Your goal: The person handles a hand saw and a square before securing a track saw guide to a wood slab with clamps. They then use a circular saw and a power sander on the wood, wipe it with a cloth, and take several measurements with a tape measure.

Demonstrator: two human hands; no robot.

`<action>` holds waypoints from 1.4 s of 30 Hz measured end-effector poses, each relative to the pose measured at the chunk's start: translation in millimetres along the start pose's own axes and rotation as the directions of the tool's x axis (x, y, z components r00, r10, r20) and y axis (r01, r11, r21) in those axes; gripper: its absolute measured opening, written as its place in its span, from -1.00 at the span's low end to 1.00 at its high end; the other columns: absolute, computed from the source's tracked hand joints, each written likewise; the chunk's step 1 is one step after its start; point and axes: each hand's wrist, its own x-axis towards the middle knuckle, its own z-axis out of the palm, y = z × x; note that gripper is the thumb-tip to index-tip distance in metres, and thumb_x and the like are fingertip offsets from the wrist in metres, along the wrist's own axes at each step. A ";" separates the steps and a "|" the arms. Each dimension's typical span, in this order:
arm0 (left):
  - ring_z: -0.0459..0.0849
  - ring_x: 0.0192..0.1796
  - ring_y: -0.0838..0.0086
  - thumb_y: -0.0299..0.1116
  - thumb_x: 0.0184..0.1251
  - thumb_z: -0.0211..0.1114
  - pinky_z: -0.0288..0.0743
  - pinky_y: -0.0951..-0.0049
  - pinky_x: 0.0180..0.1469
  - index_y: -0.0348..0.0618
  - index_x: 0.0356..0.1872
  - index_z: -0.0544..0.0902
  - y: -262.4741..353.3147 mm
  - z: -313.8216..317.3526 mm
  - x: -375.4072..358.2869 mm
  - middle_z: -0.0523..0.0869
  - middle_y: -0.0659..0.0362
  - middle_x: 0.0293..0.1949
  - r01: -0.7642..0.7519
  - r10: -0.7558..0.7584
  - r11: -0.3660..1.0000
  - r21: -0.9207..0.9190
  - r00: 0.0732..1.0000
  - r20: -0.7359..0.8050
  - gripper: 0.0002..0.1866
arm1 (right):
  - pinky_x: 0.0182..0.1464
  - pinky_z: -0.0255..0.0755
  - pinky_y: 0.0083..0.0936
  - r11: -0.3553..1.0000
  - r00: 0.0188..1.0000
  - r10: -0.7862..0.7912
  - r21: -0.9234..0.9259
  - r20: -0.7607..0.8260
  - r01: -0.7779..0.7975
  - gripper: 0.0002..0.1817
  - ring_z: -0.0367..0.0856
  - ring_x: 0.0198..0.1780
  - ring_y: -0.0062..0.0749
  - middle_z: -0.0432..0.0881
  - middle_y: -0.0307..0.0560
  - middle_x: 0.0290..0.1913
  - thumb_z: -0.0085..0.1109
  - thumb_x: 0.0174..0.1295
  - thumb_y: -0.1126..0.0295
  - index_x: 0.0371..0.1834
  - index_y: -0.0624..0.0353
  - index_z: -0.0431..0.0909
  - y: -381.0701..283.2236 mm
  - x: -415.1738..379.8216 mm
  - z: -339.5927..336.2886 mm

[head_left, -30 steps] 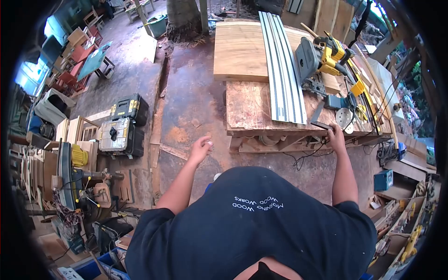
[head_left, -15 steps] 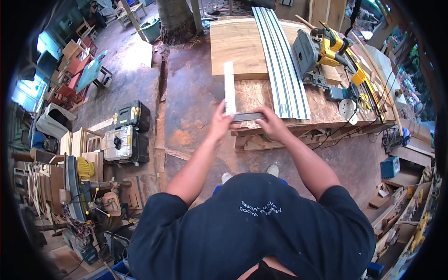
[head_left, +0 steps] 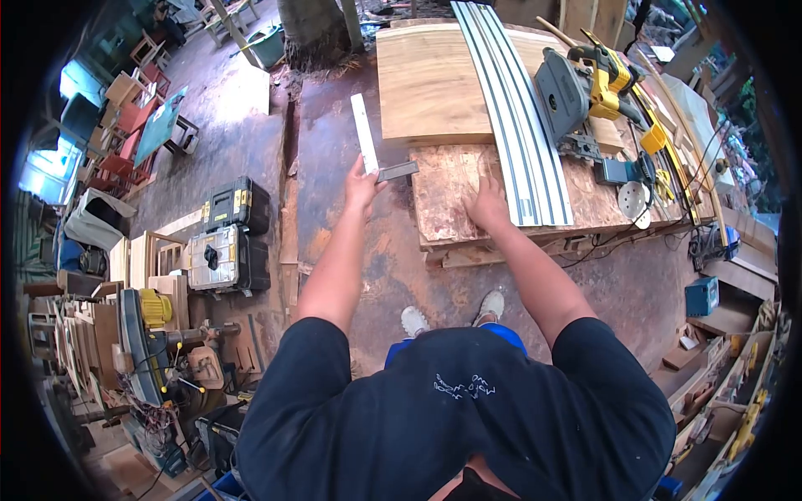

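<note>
My left hand (head_left: 362, 188) grips a try square (head_left: 364, 134) at its corner, left of the workbench. Its pale blade points away from me and its dark stock reaches right toward the bench edge. Over the bare near part of the workbench (head_left: 443, 196), my right hand (head_left: 488, 204) has its fingers spread and holds nothing. Just right of that hand lies a long silver guide rail (head_left: 522, 142) with dark stripes. It crosses a wide wooden board (head_left: 434, 92) lying on the bench.
A yellow and black track saw (head_left: 597, 92) stands right of the rail, with a round sanding disc (head_left: 634, 203) and cables nearby. Tool boxes (head_left: 225, 255) sit on the floor at left, near a yellow-motored machine (head_left: 154, 309). A tree trunk (head_left: 322, 33) rises behind.
My right hand has let go of the try square and moved to the bench top. My left hand has carried the square to the left, off the bench edge.
</note>
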 end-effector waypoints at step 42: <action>0.66 -0.09 0.44 -0.75 0.23 0.19 0.71 0.60 -0.21 -0.17 0.48 0.10 12.1 14.4 100.1 0.45 0.03 0.28 0.046 -0.047 0.999 0.018 0.996 0.081 -0.21 | 0.50 -0.17 -0.02 0.952 0.965 -0.248 -0.206 -0.084 0.226 -0.37 -0.02 0.49 0.17 0.14 0.31 0.42 0.03 0.29 0.07 0.32 0.25 0.26 5.1 13.4 41.7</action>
